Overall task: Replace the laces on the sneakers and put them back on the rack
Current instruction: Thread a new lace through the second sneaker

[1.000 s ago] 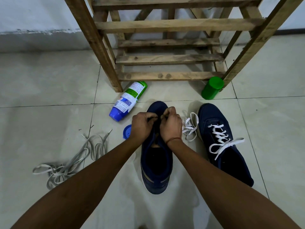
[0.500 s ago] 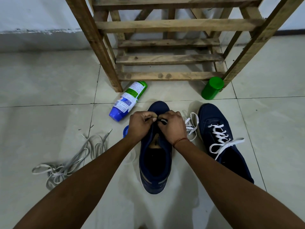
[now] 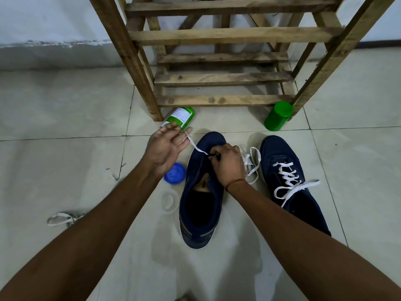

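Both forearms reach forward. The left hand (image 3: 166,146) is raised, fingers loosely spread. The right hand (image 3: 227,162) is curled, fingertips pinched.

Setting: a home's entry or storage corner, seen from floor level.
Floor: large pale glazed tiles (image 3: 65,101), grout lines showing.
Wall: plain white wall (image 3: 54,20) with a scuffed, peeling base.
Furniture: rough wooden slatted rack (image 3: 223,78), unpainted.
Household clutter: navy sneakers (image 3: 200,205), a spray can (image 3: 181,117), a green jar (image 3: 278,116) on the floor.
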